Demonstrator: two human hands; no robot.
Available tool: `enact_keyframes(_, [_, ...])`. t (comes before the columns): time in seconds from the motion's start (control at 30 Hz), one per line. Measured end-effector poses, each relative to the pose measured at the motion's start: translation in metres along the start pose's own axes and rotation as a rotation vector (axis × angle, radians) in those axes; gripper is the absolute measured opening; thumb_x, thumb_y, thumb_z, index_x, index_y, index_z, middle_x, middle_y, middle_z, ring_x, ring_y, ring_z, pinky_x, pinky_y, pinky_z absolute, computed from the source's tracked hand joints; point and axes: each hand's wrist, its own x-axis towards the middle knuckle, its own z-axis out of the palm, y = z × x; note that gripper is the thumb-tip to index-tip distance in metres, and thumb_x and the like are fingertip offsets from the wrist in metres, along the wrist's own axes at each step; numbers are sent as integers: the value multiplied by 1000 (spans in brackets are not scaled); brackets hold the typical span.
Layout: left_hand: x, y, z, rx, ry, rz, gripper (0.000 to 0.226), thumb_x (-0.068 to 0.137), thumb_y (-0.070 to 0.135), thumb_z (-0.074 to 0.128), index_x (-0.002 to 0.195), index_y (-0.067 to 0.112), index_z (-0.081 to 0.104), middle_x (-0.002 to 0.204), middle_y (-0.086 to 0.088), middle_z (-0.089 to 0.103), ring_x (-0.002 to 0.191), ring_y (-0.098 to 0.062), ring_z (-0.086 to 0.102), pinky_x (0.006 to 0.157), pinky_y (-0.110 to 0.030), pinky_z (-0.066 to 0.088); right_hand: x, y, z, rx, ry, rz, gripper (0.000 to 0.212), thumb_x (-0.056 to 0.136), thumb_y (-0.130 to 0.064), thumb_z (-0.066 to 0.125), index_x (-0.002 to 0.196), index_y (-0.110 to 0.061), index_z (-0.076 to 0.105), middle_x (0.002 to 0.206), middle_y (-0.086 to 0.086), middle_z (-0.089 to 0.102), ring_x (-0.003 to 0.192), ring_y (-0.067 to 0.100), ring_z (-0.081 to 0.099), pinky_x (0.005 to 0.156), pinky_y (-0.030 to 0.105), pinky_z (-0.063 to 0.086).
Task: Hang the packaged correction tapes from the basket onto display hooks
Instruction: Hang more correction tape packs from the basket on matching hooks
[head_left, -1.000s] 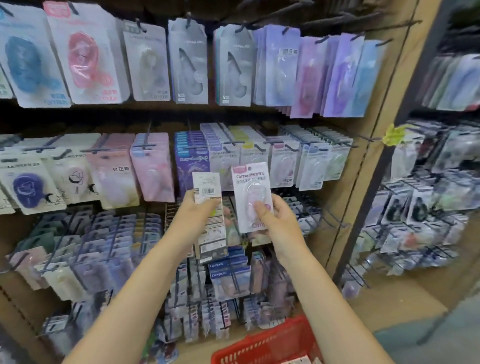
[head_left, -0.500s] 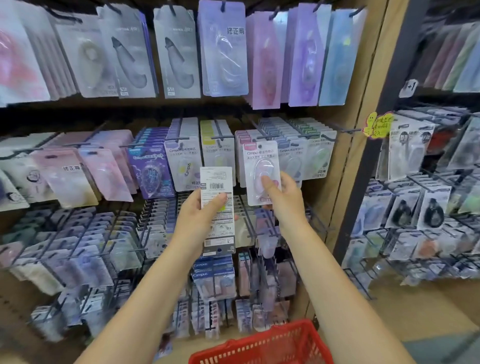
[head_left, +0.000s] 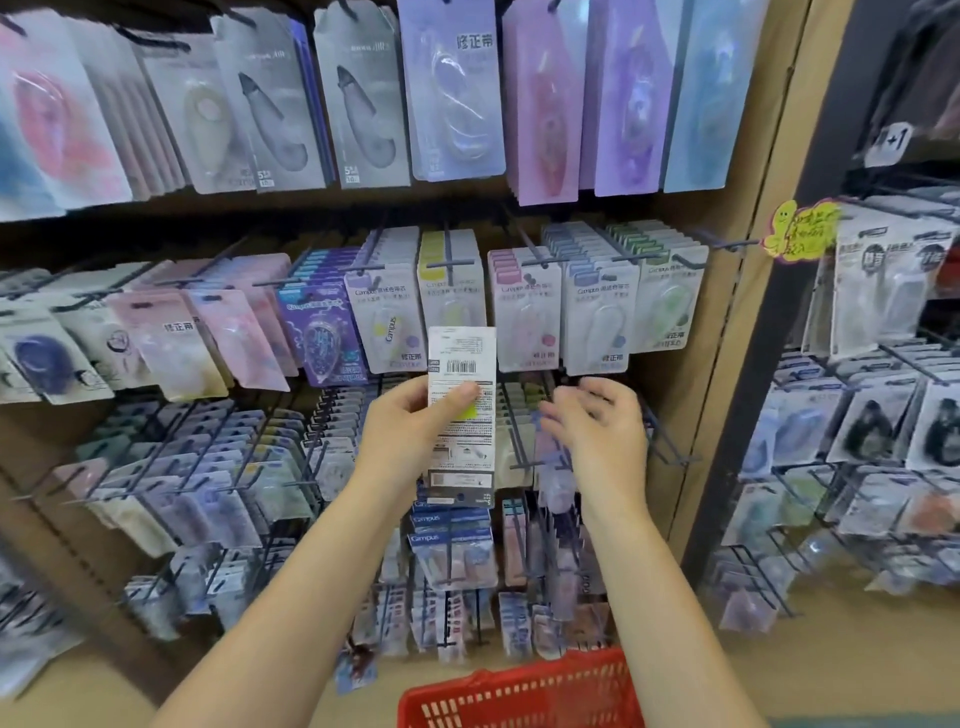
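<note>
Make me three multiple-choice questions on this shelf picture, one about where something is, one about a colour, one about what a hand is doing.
1. Where is the basket?
A. bottom of view, below the arms
B. on the top shelf
C. hung from a hook

2. What colour is the basket?
A. blue
B. red
C. green

3. What is the left hand doing?
A. hanging empty
B. pressing the shelf
C. gripping a pack, barcode side to the camera

Answers: 1 A, its rim shows at the bottom edge, between the forearms. 2 B, the plastic mesh is red. 3 C, the thumb lies across the pack's printed back; the right hand holds nothing, fingers loosely curled by the hooks.
</note>
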Motion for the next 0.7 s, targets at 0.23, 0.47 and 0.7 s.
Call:
enact_keyframes(0.23, [-6, -7, 19, 12, -28, 57, 22, 90, 12, 78, 110, 19, 75, 105, 2, 80, 98, -16, 77, 80, -30, 61, -26, 6, -3, -28, -530, 238, 64, 91, -70, 52, 140, -29, 56, 132, -3, 69, 123, 17, 65, 110, 50, 48])
enact_keyframes(0.47, [-11, -21, 18, 88, -22, 57, 32, 89, 14, 79, 120, 18, 70, 110, 3, 78, 99, -11, 74, 72, -23, 59, -37, 12, -7, 168, -539, 286, 36, 108, -39, 38, 137, -34, 57, 123, 4, 73, 90, 25, 71, 80, 39, 54])
enact_keyframes(0.7, [-21, -20, 10, 35, -175, -108, 40, 98, 31, 67, 126, 3, 65, 116, -12, 76, 107, -25, 74, 81, -33, 63, -40, 16, -6, -107, -402, 38, 36, 93, -28, 73, 128, -36, 67, 126, -16, 66, 115, 0, 62, 93, 23, 51])
